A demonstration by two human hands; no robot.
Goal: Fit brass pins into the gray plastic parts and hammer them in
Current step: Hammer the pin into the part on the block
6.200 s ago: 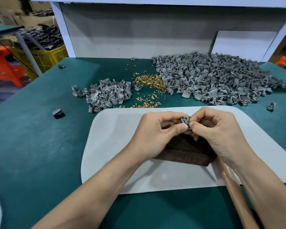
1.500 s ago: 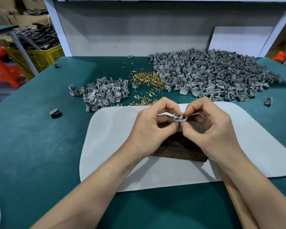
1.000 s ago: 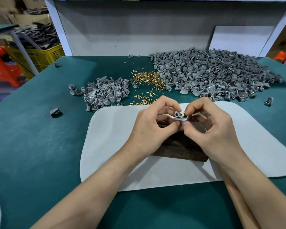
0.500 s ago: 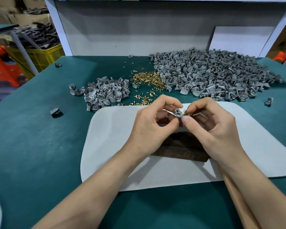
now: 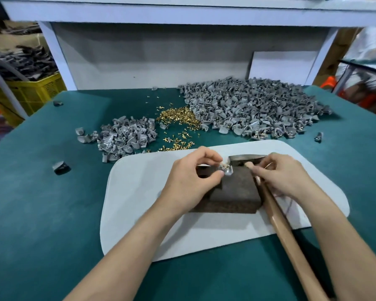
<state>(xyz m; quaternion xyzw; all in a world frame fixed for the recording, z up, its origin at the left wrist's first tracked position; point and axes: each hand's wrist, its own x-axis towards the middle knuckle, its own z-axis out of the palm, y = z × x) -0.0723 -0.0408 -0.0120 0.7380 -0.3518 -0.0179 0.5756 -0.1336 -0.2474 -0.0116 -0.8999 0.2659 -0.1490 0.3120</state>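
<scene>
Head view: left grip (image 5: pixel 191 177) pinching gray part (image 5: pixel 227 171) at dark block (image 5: pixel 234 192) far edge, right grip (image 5: pixel 284 177) wrapped round hammer (image 5: pixel 291 242) handle near head, loose brass pins (image 5: pixel 178 118) and part piles (image 5: pixel 254 109) at counter (image 5: pixel 41 213) rear.

Your worktop (image 5: pixel 41 213) carries matt teal cloth; on it, a smooth matt white mat (image 5: pixel 139 224) and a rough, dark brown block (image 5: pixel 232 192). Your hammer (image 5: pixel 291 246): glossy smooth wooden handle, dull grey metal head. Stock: matt gray plastic parts (image 5: pixel 258 111), shiny brass pins (image 5: pixel 180 116).
</scene>
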